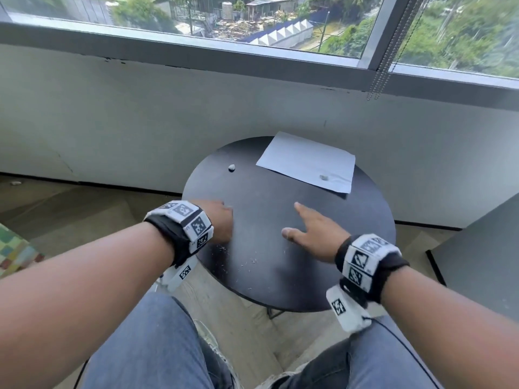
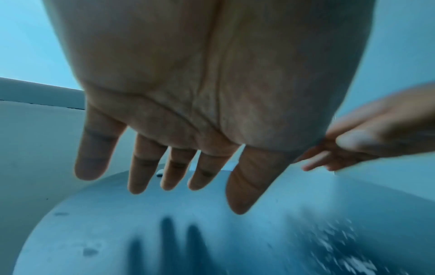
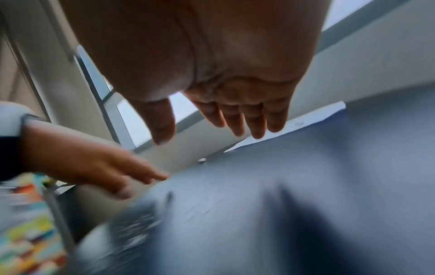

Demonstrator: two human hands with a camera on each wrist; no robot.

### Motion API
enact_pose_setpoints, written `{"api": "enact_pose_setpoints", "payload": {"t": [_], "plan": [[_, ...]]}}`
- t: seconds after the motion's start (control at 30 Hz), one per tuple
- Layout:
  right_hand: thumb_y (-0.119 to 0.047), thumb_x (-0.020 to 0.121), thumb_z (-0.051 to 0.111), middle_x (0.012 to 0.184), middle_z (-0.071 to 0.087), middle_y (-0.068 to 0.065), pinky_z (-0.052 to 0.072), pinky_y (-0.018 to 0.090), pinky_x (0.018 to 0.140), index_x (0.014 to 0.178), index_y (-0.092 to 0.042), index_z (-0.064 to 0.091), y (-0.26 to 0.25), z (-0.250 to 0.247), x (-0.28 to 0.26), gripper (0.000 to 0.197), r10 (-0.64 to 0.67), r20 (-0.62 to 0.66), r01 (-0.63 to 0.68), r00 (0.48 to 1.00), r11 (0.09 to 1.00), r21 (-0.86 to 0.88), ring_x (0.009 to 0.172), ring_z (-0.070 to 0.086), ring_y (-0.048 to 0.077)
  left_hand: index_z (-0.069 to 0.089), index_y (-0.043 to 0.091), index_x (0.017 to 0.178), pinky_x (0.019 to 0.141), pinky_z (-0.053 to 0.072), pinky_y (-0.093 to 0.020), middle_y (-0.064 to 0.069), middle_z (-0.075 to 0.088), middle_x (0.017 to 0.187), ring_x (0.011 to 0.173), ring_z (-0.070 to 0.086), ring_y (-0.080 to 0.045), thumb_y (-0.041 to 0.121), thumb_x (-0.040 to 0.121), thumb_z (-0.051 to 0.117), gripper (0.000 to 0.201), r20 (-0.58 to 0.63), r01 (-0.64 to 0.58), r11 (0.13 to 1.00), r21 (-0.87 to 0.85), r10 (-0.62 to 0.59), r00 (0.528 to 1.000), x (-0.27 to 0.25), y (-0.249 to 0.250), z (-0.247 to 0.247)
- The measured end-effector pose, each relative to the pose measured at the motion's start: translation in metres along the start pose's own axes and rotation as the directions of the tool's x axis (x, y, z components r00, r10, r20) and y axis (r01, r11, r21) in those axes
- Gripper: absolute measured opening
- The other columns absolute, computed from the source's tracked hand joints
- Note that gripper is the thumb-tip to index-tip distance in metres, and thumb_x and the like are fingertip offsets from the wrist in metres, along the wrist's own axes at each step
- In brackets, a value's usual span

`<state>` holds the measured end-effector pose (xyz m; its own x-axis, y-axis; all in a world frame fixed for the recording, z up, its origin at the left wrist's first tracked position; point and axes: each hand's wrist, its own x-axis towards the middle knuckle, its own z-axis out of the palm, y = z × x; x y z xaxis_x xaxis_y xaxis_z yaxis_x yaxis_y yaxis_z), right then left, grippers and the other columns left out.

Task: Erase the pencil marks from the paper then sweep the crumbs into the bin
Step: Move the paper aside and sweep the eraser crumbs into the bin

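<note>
A white sheet of paper [image 1: 309,161] lies at the far right of a round black table [image 1: 337,248], with a small grey lump [image 1: 323,177] near its front corner. A small white eraser [image 1: 231,167] sits on the table to the paper's left. Pale crumbs [image 1: 252,261] are scattered near the table's front left edge. My left hand [image 1: 222,223] hovers palm down over the table's left rim, its fingers [image 2: 143,167] straight and empty. My right hand [image 1: 311,231] is spread flat just above the table, right of the crumbs, holding nothing.
A grey wall [image 1: 140,122] and a window sill [image 1: 196,43] run behind the table. A bead cord [image 1: 384,66] hangs at the right. A dark cabinet [image 1: 483,262] stands right of the table. A coloured checked mat [image 1: 14,251] lies at the left. No bin is in view.
</note>
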<state>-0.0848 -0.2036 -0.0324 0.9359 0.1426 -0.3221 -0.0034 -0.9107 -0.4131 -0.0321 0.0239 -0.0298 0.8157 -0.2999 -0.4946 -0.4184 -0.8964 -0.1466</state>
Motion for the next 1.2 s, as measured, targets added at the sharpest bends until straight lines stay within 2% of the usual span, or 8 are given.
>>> {"api": "enact_pose_setpoints", "payload": {"t": [0.2,0.37,0.53,0.67,0.8,1.0,1.1,1.2], "plan": [[-0.08,0.08,0.038,0.163,0.006,0.01,0.018,0.049,0.119,0.154,-0.014,0.017,-0.003,0.038,0.043,0.1,0.095,0.111,-0.049,0.989,0.93,-0.365,0.148,0.009,0.036,0.024,0.012,0.154,0.117,0.027,-0.06,-0.02,0.007,0.165,0.149,0.022,-0.042,0.023,0.096,0.04,0.061,0.141,-0.089,0.995,-0.047,0.095,0.985,-0.01,0.012,0.035],[-0.079,0.083,0.038,0.165,-0.002,0.004,0.013,0.046,0.122,0.157,-0.019,0.007,-0.029,0.06,-0.002,0.1,-0.168,0.271,0.255,0.948,0.911,-0.325,0.152,-0.001,0.025,0.056,0.034,0.136,0.105,0.042,-0.04,-0.004,0.057,0.138,0.123,0.053,-0.031,0.021,0.096,0.043,0.044,0.084,-0.342,0.845,-0.411,0.408,0.909,-0.031,0.004,0.028],[-0.059,0.091,0.052,0.162,0.02,0.004,0.013,0.03,0.119,0.155,-0.012,0.016,0.013,0.03,-0.016,0.087,0.01,-0.049,-0.01,0.999,1.0,-0.01,0.149,0.017,0.018,0.05,0.036,0.147,0.105,0.037,-0.025,0.013,0.057,0.142,0.131,0.051,-0.013,0.031,0.103,0.052,0.045,-0.113,-0.047,0.829,-0.557,-0.02,0.993,-0.053,-0.09,0.04],[-0.084,0.073,0.026,0.151,0.029,0.005,0.033,0.047,0.11,0.142,-0.016,0.035,0.05,0.066,-0.025,0.097,0.19,-0.101,-0.207,0.977,0.96,-0.189,0.139,0.026,0.028,0.051,0.021,0.148,0.109,0.039,-0.03,-0.002,0.055,0.149,0.134,0.052,-0.024,0.036,0.1,0.056,0.05,0.096,0.394,0.697,-0.599,-0.426,0.9,-0.07,-0.177,0.147],[-0.076,0.084,0.031,0.162,0.014,-0.004,0.02,0.047,0.117,0.151,-0.025,0.024,0.021,0.108,-0.05,0.085,0.022,-0.121,-0.043,0.992,0.984,-0.174,0.148,0.008,0.022,0.056,0.001,0.137,0.1,0.044,-0.032,-0.018,0.058,0.14,0.128,0.057,-0.032,0.048,0.104,0.049,0.058,0.427,0.611,0.566,-0.554,-0.437,0.792,-0.095,-0.196,0.259],[-0.062,0.08,0.056,0.157,0.031,-0.011,0.021,0.033,0.117,0.134,-0.051,0.036,0.027,0.087,-0.067,0.059,0.088,-0.307,0.001,0.948,0.96,0.278,0.144,0.027,0.007,0.062,0.002,0.118,0.04,0.044,-0.023,-0.011,0.063,0.091,0.057,0.062,-0.026,0.039,0.098,0.063,0.041,0.519,0.665,0.23,-0.711,-0.468,0.716,-0.093,-0.176,0.327],[-0.075,0.075,0.049,0.158,0.031,-0.001,0.021,0.046,0.119,0.147,-0.027,0.038,0.051,0.085,-0.066,0.088,0.217,-0.305,-0.166,0.927,0.969,0.185,0.147,0.023,0.015,0.063,-0.008,0.111,0.048,0.052,-0.034,-0.019,0.065,0.089,0.067,0.064,-0.037,0.022,0.1,0.063,0.032,0.518,0.67,0.155,-0.726,-0.516,0.682,-0.081,-0.174,0.338],[-0.085,0.075,0.026,0.158,0.025,0.005,0.023,0.053,0.115,0.149,-0.018,0.034,0.06,0.098,-0.06,0.1,0.236,-0.274,-0.279,0.932,0.952,-0.129,0.146,0.018,0.023,0.063,-0.004,0.1,0.057,0.051,-0.034,-0.022,0.065,0.098,0.085,0.067,-0.039,0.016,0.102,0.057,0.021,0.464,0.655,0.309,-0.689,-0.507,0.727,-0.071,-0.181,0.314]]}}
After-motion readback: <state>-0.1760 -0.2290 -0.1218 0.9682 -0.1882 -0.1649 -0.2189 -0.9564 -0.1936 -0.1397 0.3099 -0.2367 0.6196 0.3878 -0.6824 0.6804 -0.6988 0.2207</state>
